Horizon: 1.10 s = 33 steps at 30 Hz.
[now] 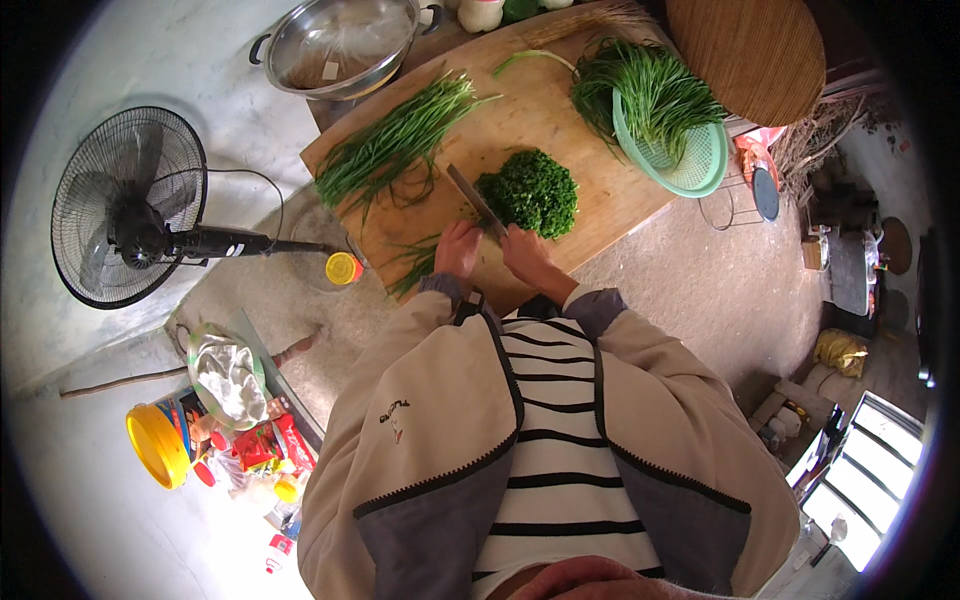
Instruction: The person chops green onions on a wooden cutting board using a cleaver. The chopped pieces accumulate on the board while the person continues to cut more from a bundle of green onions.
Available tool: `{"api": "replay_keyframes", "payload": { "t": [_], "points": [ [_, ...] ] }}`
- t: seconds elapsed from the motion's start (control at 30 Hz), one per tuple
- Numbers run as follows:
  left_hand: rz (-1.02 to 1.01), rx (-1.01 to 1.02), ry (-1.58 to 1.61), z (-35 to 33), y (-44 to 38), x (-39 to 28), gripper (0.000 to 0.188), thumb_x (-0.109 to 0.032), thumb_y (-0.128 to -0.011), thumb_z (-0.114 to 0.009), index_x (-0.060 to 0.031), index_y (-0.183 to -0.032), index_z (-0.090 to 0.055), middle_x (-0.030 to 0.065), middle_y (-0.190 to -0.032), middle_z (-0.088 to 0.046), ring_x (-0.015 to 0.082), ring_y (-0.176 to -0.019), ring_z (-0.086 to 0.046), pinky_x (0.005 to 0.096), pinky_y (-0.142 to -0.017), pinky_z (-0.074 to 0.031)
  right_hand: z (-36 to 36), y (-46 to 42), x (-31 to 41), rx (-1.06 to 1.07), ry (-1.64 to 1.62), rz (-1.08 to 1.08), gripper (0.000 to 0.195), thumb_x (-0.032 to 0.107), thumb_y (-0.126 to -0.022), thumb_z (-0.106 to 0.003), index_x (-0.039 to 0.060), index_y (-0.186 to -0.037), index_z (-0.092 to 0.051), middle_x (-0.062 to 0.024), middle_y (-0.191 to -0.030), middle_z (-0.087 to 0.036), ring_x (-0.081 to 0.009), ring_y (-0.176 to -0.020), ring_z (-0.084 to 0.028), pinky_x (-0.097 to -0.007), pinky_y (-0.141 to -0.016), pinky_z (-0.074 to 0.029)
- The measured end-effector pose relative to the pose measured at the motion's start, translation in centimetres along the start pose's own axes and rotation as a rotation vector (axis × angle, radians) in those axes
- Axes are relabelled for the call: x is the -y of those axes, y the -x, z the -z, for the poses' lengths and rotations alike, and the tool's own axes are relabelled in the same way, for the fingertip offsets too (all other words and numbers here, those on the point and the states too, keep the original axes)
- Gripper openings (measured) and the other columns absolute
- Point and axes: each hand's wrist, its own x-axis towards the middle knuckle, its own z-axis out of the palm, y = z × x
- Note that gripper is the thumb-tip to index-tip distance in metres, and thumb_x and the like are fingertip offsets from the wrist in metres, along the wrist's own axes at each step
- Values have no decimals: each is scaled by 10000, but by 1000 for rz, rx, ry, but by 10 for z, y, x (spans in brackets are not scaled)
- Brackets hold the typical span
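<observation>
My right hand [527,256] grips the handle of a kitchen knife [474,199], whose blade points away and to the left across the wooden board [517,112]. Against the blade's right side is a heap of finely chopped green chives [534,193]. My left hand [459,249], left of the knife, has its fingers curled over a small bunch of long chives [414,264] that trails toward the board's near-left edge. A larger uncut bunch [401,139] lies at the far left. At the far right, more long chives [649,90] spill over a green plastic colander [705,166].
A two-handled metal pan [341,45] holding a plastic bag stands beyond the board. A round wooden lid [746,56] is at the far right. To my left are a black standing fan [135,210] and a yellow-lidded container [343,268]. Dry branches [821,146] lie at right.
</observation>
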Motion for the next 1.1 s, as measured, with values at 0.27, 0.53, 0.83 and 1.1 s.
{"api": "replay_keyframes", "payload": {
  "t": [0.27, 0.53, 0.83, 1.1],
  "points": [
    [-21, -21, 24, -13, 7, 12, 113, -51, -876, -678, -36, -987, -667, 133, -1047, -638, 382, -951, -579, 481, -770, -504, -2, -3, -34, -176, -57, 238, 237, 249, -949, -531, 20, -949, -593, -289, -890, -644, -484, -769, -656, -572, -654, -531],
    [-29, 23, 10, -9, -5, -4, 198, -15, -758, -629, -31, -956, -636, 136, -1007, -611, 373, -952, -575, 446, -781, -500, 17, 16, -13, -203, -19, 286, 233, 249, -931, -590, 18, -911, -560, -302, -730, -617, -530, -696, -601, -593, -616, -496],
    [7, 12, -5, -8, -4, -5, 199, -5, -738, -612, -30, -933, -645, 115, -1000, -620, 343, -972, -580, 423, -793, -507, 8, 9, -16, -76, -39, 78, 239, 241, -933, -576, 2, -916, -572, -325, -752, -621, -531, -720, -616, -595, -641, -507],
    [25, 7, -19, -15, -1, 1, 196, -14, -757, -605, -33, -944, -658, 118, -1021, -630, 350, -965, -588, 431, -788, -508, 1, -3, -8, -19, 29, 0, 279, 263, -932, -569, -15, -939, -594, -323, -801, -641, -532, -751, -622, -583, -668, -514]
  ]
}}
